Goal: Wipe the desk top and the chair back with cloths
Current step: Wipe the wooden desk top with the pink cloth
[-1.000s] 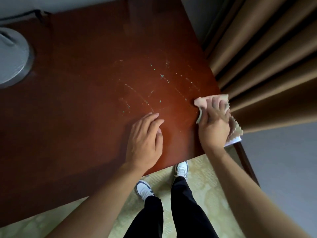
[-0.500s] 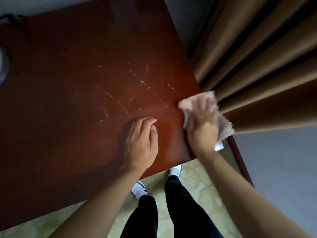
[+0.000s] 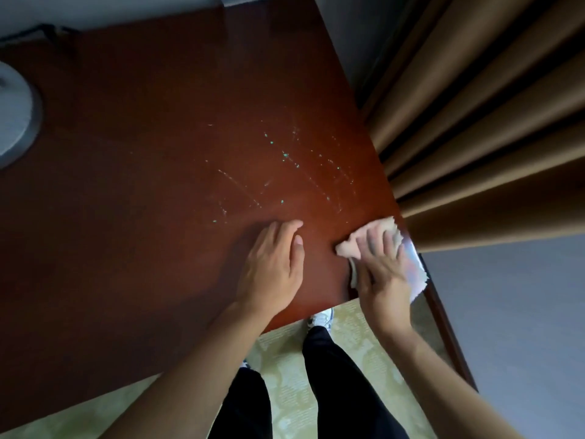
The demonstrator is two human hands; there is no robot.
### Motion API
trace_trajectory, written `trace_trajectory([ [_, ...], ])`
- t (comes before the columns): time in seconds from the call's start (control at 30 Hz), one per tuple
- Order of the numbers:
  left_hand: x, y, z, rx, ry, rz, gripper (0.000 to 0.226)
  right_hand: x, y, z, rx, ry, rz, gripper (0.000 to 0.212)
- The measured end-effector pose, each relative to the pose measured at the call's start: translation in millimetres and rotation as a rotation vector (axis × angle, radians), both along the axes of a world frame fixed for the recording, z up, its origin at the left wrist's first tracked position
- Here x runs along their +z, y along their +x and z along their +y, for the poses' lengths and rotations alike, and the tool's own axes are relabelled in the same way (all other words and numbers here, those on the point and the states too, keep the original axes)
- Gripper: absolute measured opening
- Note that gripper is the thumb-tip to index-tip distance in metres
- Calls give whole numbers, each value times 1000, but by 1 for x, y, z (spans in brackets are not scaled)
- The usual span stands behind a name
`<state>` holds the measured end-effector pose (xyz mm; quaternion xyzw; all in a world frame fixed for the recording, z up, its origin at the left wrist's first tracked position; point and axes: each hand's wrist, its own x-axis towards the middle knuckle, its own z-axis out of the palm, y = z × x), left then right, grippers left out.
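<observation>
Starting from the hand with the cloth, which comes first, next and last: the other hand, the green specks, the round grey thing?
1. Left hand, flat on the desk beside the right hand.
2. Green specks, farther back, mid-desk.
3. Round grey thing, far left edge.

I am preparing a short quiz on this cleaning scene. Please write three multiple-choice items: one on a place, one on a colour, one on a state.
1. Where does the cloth lie on the desk top?
A. near right corner
B. far left corner
C. centre

2. What colour are the specks?
A. black
B. pale turquoise
C. red

3. What does the left hand do?
A. rests flat, fingers straight
B. grips the cloth
C. hangs above the desk

Answers: 1 A, the right hand presses it there beside the curtain; 2 B, they shine greenish; 3 A, its palm lies on the wood.
</observation>
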<state>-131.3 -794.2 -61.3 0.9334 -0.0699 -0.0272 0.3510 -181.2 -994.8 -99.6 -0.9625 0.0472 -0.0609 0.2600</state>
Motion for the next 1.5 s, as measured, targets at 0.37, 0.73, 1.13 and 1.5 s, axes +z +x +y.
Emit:
trace_trajectory([
  [0.37, -5, -22, 68, -191, 62, 0, 27, 3, 2, 30, -249, 8, -65, 34],
  [0.73, -7, -32, 44, -303, 171, -8, 28, -1, 16, 33, -202, -52, -59, 32],
  [1.13, 3, -17, 59, -109, -1, 66, 22, -8, -7, 98, 123, -3, 7, 39],
  [1.5, 13, -22, 108, 11, -34, -73, 26, 4, -13, 144, 20, 59, 14, 38],
])
